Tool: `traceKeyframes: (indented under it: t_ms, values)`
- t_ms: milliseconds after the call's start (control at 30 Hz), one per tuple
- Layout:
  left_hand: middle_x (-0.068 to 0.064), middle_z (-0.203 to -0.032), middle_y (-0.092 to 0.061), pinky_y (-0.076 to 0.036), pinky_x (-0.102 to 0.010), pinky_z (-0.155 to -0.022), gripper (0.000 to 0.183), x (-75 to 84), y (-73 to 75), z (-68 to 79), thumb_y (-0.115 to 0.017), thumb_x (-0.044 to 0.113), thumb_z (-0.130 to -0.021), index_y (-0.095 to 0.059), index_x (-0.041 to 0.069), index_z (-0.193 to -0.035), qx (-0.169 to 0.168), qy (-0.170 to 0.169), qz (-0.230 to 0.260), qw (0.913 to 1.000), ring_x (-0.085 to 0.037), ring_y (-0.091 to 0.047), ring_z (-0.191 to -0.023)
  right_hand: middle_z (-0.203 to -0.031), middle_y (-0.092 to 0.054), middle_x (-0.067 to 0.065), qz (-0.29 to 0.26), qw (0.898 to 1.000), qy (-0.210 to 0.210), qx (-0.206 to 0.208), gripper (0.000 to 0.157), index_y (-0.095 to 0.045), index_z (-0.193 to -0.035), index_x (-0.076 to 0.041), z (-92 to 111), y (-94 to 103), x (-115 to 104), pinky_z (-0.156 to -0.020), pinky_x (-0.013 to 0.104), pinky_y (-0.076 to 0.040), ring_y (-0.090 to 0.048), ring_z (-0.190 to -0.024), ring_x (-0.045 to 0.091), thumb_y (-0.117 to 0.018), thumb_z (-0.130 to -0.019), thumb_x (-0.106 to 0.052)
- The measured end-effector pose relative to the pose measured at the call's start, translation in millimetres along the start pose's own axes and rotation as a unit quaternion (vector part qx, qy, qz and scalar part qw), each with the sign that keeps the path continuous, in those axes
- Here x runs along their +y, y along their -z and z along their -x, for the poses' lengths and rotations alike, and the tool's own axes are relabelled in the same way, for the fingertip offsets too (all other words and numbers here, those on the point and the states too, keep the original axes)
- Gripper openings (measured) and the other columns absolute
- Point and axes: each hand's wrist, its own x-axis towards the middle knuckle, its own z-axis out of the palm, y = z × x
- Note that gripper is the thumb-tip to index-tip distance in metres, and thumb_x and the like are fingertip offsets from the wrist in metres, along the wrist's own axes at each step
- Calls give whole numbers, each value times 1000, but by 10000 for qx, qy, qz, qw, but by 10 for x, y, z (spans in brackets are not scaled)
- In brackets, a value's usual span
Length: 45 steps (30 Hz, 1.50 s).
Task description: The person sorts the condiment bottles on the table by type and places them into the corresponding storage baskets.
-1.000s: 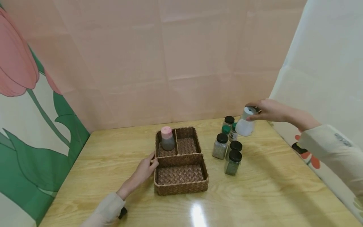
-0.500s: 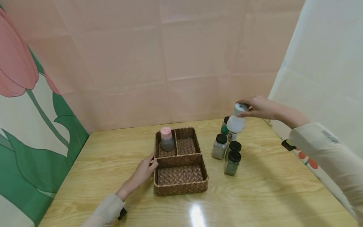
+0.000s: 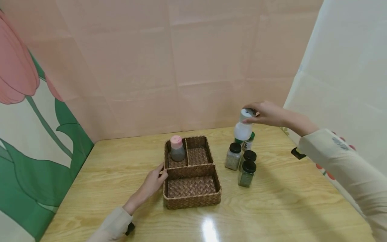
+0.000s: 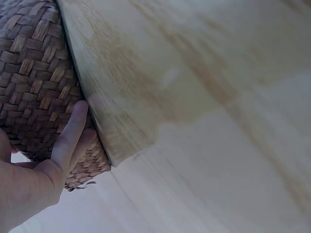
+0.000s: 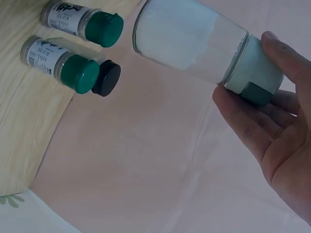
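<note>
My left hand holds the left side of the woven basket, its thumb by the rim. In the left wrist view, fingers lie against the woven outer wall. A pink-capped seasoning bottle stands in the basket's back left compartment. My right hand pinches the pale cap of a clear seasoning jar filled with white powder. That jar is up in the air, in front of the back jars. In the right wrist view, two green-capped spice bottles and a black cap are beyond it.
To the right of the basket stand several black-capped spice jars on the wooden table. A pinkish cloth hangs behind the table, and a pale cloth hangs along the right side.
My right hand has carried the white-powder jar leftward, over the back spice bottles. My left hand and the basket have stayed in place.
</note>
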Motion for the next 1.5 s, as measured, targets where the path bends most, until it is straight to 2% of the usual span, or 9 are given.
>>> traceKeyframes:
  t_ms: [300,533,733,967,1167,1500]
  values:
    - [0,-45,-36,-34,-28,-41,62,-17,-12,-14,-43,29,-106,-21,0,-156,31,-23,2,10000,-12,-24,-39,-106,-67,3,49,9999,133,-62,48,-62,-127,-4,-126,-51,-108,-73,36,-57,-66,-86,14,-74,-90,-33]
    - [0,-45,-36,-33,-29,-40,62,-15,-12,10,-43,29,-106,-22,1,-157,-11,-45,72,10000,-12,-23,-38,-111,-67,5,-19,9999,80,-136,52,-61,-130,-4,-210,-130,-220,-75,38,-56,-66,-91,16,-73,-91,-36]
    - [1,-44,-36,-34,-29,-40,62,-3,-17,14,-44,30,-106,-22,3,-157,37,-45,94,9999,-12,-24,-38,-114,-66,8,-57,9993,302,-204,53,-60,-131,-1,-280,-175,-299,-74,37,-56,-66,-92,18,-72,-92,-36]
    - [0,-45,-35,-33,-29,-40,58,16,-10,-8,-43,25,-106,-23,3,-157,88,-108,-55,9999,-13,-26,-39,-113,-65,6,-177,9987,341,-335,55,-59,-132,-3,-347,-199,-379,-75,35,-56,-66,-93,17,-71,-92,-39]
    - [1,-46,-36,-35,-27,-42,58,12,-34,-2,-43,25,-106,-24,2,-156,49,-154,-101,9998,-12,-27,-40,-116,-65,10,-311,9965,629,-453,55,-59,-131,-1,-357,-248,-456,-75,37,-56,-66,-95,21,-71,-92,-37]
    - [1,-47,-35,-36,-28,-42,57,10,-38,25,-43,22,-106,-25,1,-156,134,-99,-60,9998,-13,-30,-42,-115,-66,8,-300,9951,682,-643,57,-57,-134,-1,-428,-322,-581,-71,35,-54,-66,-89,14,-69,-93,-39]
